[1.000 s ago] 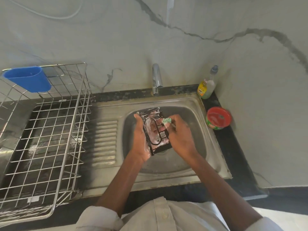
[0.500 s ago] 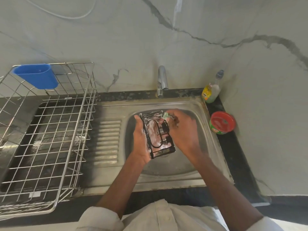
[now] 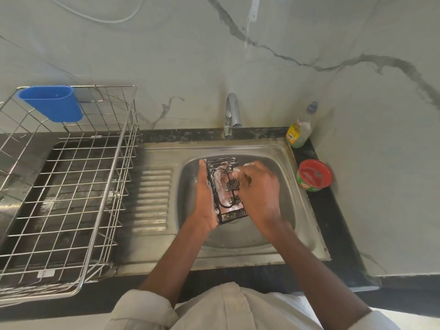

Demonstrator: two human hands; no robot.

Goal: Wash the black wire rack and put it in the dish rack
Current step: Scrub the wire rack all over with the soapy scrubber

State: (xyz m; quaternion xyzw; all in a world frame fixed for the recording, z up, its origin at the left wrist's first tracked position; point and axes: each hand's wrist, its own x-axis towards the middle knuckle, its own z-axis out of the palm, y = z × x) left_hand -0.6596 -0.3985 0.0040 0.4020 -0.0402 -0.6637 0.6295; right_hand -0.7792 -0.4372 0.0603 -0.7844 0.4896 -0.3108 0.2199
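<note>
Head view: soapy black wire rack [image 3: 226, 189] held over the round steel sink basin [image 3: 281, 225]. Left hand [image 3: 206, 198] grip curled round its left edge; right hand [image 3: 258, 186] fingers bent against its right side, cannot tell what they pinch. Steel wire dish rack [image 3: 71, 186] left of basin.

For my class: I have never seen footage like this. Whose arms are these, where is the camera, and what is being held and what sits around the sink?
There is no machine here. A person wears a wide-angle camera on the head, looking down at their own two arms. The left hand grips a soapy black wire rack over the steel sink. The right hand rubs the rack; what it scrubs with is mostly hidden under the fingers. Behind stands the tap. To the left is an empty wire dish rack with a blue plastic cup hung on its rim. On the right stand a soap bottle and a red-topped tub.
</note>
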